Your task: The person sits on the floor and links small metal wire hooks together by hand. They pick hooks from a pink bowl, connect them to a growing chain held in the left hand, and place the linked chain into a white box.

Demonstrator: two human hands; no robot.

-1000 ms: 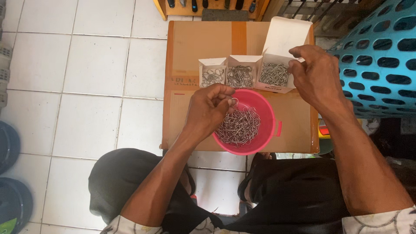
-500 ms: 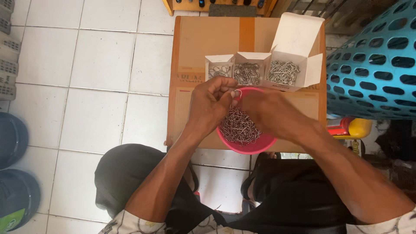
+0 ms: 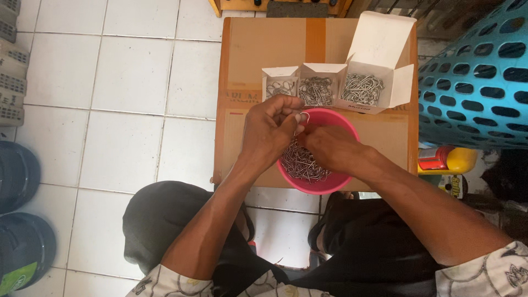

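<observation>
White tiled floor [image 3: 132,82]; a cardboard carton [image 3: 242,60] serves as our bench. Our left hand [image 3: 269,132] pinches one metal hook [image 3: 303,117] above the pink bowl [image 3: 341,181] of hooks. Our right hand [image 3: 330,147], fingers curled, touches it from beside. Three open white boxes [image 3: 379,38] lie just beyond. We advise separating single hooks cleanly.

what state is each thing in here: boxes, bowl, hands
small white box: flap open, metal hooks inside
middle white box: open, holds hooks
large white box: lid up, holds hooks
pink bowl: upright on the cardboard box, holds a pile of hooks
cardboard box: closed, taped
left hand: fingers pinching a hook above the bowl
right hand: over the bowl, grip unclear
</observation>
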